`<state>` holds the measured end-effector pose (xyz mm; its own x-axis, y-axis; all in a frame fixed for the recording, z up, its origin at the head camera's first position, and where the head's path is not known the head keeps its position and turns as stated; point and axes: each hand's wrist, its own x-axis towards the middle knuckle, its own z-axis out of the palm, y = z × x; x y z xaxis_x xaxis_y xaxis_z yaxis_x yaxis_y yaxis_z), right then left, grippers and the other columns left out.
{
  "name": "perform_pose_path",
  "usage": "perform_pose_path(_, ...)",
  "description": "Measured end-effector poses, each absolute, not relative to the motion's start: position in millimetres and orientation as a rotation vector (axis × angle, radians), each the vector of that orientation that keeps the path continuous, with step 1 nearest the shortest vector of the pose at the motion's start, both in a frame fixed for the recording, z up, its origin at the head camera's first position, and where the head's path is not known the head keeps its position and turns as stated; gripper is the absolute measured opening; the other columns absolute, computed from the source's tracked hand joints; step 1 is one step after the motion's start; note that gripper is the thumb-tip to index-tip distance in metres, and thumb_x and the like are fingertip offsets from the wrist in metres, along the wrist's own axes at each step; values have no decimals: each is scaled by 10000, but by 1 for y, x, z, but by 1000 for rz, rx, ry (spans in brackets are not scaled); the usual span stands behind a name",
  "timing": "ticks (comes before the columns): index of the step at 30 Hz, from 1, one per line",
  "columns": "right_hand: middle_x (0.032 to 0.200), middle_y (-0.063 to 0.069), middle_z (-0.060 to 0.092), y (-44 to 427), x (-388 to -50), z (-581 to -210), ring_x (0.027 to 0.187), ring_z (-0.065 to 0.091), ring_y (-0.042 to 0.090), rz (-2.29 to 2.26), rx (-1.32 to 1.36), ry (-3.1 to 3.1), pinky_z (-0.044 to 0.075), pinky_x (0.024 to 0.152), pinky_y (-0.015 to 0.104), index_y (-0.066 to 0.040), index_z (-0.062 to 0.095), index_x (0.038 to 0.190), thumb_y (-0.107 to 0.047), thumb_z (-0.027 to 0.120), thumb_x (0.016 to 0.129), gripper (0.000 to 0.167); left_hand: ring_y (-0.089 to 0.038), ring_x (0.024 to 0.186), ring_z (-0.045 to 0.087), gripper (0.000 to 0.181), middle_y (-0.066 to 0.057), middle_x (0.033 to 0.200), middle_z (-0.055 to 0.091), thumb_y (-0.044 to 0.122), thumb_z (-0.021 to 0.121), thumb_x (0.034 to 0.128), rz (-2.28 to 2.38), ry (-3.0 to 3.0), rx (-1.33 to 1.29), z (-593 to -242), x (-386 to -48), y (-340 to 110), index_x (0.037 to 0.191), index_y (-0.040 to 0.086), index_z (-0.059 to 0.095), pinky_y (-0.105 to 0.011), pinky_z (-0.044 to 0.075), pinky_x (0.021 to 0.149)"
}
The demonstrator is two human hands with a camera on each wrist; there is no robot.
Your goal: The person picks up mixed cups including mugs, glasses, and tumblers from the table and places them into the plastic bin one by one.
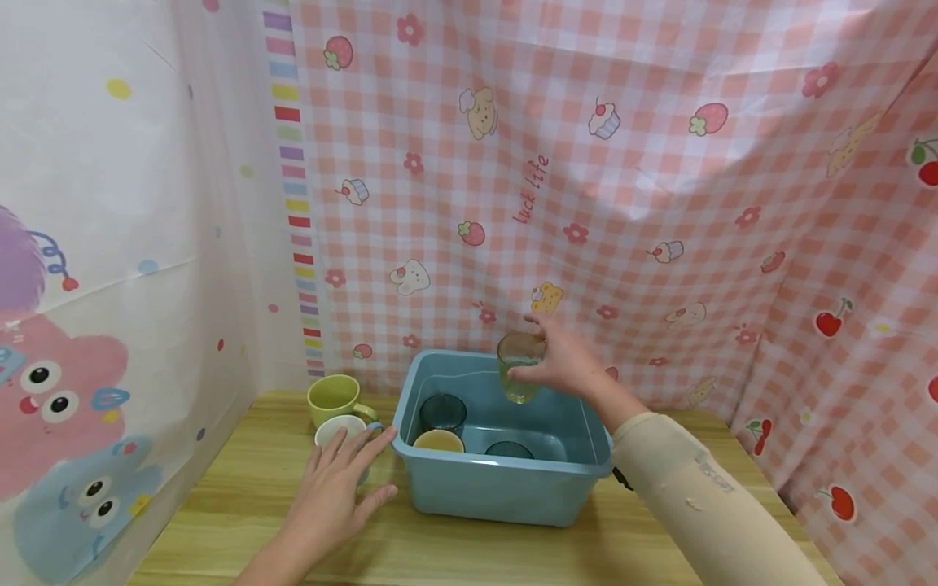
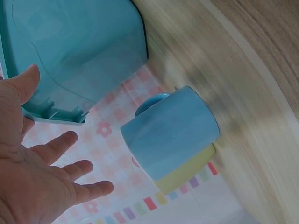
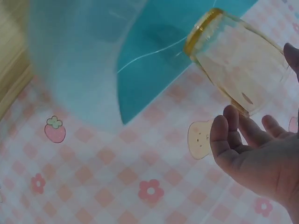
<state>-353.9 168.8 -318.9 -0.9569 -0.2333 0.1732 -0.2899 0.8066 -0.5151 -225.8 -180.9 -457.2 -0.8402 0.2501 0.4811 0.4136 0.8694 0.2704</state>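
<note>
A clear amber glass (image 1: 517, 382) is pinched between the thumb and fingers of my right hand (image 1: 567, 358), above the back part of a blue plastic basin (image 1: 498, 495). In the right wrist view, the glass (image 3: 243, 63) tilts with its thick base toward the basin. My left hand (image 1: 330, 492) spreads its fingers beside the basin's left side, holding nothing. Close to those fingers stands a light blue mug (image 2: 173, 130) with a white inside; the left hand partly covers it in the head view. Behind it is a yellow-green mug (image 1: 331, 399).
Inside the basin are a dark glass (image 1: 443, 413), a yellowish round cup (image 1: 440, 442) and another dark glass (image 1: 509, 450), partly hidden by the front rim. The wooden table (image 1: 242, 488) meets a checkered curtain (image 1: 630, 268) behind.
</note>
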Motion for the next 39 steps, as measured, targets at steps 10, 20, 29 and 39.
perform_pose_path(10, 1526, 171, 616, 141, -356, -321, 1336, 639, 350, 710, 539, -3047, 568, 1075, 558, -170, 402, 1635, -406, 899, 835, 971, -603, 1455, 465, 808, -156, 1553, 600, 413, 852, 906, -522, -2613, -459, -459, -224, -186, 1616, 335, 475, -861, 353, 1104)
perform_pose_path(20, 1563, 142, 588, 123, -370, -313, 1323, 628, 321, 542, 608, -3158, 537, 1128, 560, -171, 397, 1633, -369, 892, 844, 952, -605, 1457, 463, 809, -155, 1561, 595, 427, 847, 908, -524, -2615, -442, -463, -223, -191, 1619, 340, 470, -862, 354, 1103)
perform_pose_path(29, 1615, 182, 530, 124, -393, -320, 1363, 594, 349, 585, 700, -3202, 513, 1149, 549, -137, 403, 1625, -289, 899, 842, 939, -602, 1450, 474, 809, -151, 1552, 603, 421, 852, 905, -511, -2601, -453, -466, -225, -189, 1616, 348, 472, -852, 367, 1103)
perform_pose_path(39, 1524, 160, 583, 118, -405, -330, 1322, 591, 325, 468, 789, -3237, 523, 1150, 517, -65, 447, 1570, -314, 906, 847, 892, -583, 1469, 462, 800, -129, 1565, 595, 406, 842, 920, -530, -2603, -468, -462, -227, -184, 1622, 369, 459, -853, 355, 1115)
